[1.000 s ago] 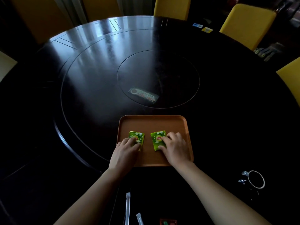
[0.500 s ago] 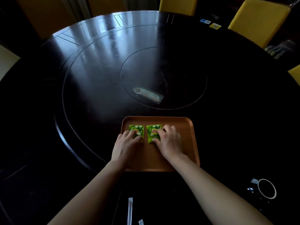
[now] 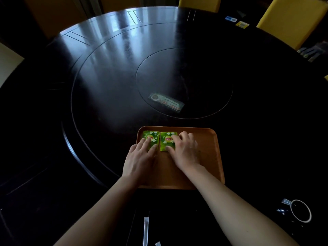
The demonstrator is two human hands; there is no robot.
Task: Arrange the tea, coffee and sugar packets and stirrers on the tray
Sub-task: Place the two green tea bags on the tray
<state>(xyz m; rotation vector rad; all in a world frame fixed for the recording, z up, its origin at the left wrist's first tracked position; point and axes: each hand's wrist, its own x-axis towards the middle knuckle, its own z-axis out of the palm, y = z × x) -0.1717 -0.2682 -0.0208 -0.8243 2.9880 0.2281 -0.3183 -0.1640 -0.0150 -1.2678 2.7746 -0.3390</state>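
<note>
An orange-brown tray [image 3: 207, 157] lies on the dark round table near me. Two green tea packets sit side by side, upright, in its far left corner, almost touching. My left hand [image 3: 138, 160] rests flat with its fingertips pressed on the left tea packet [image 3: 153, 136]. My right hand [image 3: 184, 151] covers the right edge of the right tea packet [image 3: 166, 140], fingers on top and thumb at its near edge. A white wrapped stirrer [image 3: 145, 231] lies on the table near me, between my forearms.
A white-rimmed cup [image 3: 300, 211] stands at the near right. A printed label [image 3: 166, 102] lies on the table's central disc. Small cards [image 3: 242, 24] sit at the far right edge. Yellow chairs [image 3: 291, 18] ring the table. A small white scrap [image 3: 157, 243] lies by the stirrer.
Both hands have slid the two tea packets from the tray's middle to its far left corner, bringing them close together and straight.
</note>
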